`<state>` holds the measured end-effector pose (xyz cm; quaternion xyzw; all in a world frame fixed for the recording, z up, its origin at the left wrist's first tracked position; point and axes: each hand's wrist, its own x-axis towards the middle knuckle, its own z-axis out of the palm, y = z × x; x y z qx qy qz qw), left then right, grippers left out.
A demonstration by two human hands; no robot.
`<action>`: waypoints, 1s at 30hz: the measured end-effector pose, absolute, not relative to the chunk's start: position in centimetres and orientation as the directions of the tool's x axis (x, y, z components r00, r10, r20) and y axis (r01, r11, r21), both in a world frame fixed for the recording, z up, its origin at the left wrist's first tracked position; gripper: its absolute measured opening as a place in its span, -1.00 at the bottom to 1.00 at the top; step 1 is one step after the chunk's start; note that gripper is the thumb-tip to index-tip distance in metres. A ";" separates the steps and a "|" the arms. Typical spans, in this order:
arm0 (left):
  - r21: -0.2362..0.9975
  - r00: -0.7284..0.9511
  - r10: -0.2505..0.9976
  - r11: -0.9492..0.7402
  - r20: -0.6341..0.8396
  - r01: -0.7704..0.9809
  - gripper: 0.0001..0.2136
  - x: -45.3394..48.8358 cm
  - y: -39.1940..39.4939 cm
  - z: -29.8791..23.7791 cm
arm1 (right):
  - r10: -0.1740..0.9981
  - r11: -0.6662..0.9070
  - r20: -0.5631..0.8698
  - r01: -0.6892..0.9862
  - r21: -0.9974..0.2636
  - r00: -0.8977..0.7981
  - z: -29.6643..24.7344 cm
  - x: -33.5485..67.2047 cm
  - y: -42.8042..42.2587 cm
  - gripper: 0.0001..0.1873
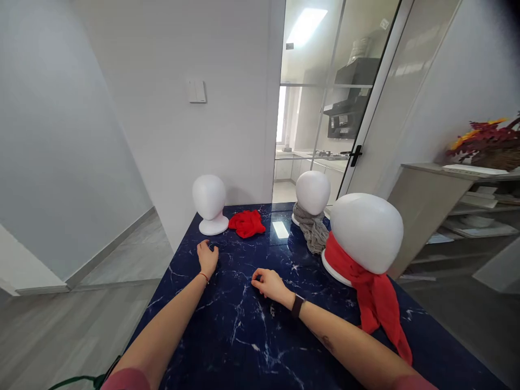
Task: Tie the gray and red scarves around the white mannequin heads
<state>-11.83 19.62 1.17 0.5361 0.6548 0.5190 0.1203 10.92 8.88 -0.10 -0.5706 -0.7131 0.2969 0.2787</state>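
Observation:
Both my hands rest on a dark blue marble table. My left hand lies palm down, fingers loosely curled, holding nothing, a short way in front of a bare white mannequin head. A crumpled red scarf lies beside that head. My right hand sits mid-table with fingers curled inward, nothing visible in them. At the right, a large white mannequin head wears a red scarf hanging over the table edge. Behind it another white head wears a grey scarf.
A white wall with a light switch stands behind the table. A glass sliding door opens to a kitchen. A shelf unit with a flower basket stands at right. Grey floor lies to the left.

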 end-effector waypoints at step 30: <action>0.887 -0.560 0.752 -0.070 0.347 0.457 -0.28 -13.0 33.2 3.4 | 0.909 0.106 0.337 0.646 -0.756 0.245 -0.9 9.7 25.0 -0.77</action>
